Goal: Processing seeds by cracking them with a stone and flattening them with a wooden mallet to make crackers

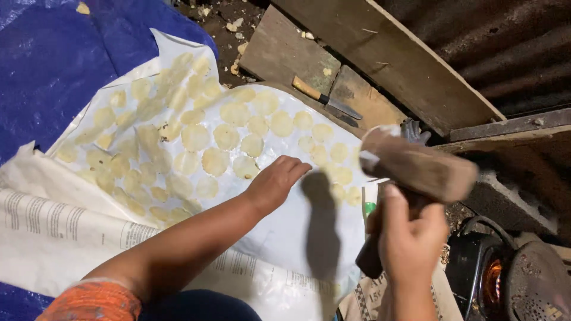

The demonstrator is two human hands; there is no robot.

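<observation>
Several flat, pale yellow round discs [215, 160] lie spread over a white plastic sheet [279, 232]. My left hand [275, 181] rests palm down on the sheet, fingers together, touching the nearest disc [245, 167]. My right hand [410, 229] is raised at the right and grips the handle of a wooden mallet [416, 166], whose brown head is blurred above the sheet's right edge. The mallet's shadow falls on the sheet beside my left hand.
A blue tarp [53, 65] lies under the sheet at left. A knife with a wooden handle [326, 98] rests on wooden planks [380, 53] behind. A glowing stove [493, 279] stands at lower right, beside a concrete block [511, 202].
</observation>
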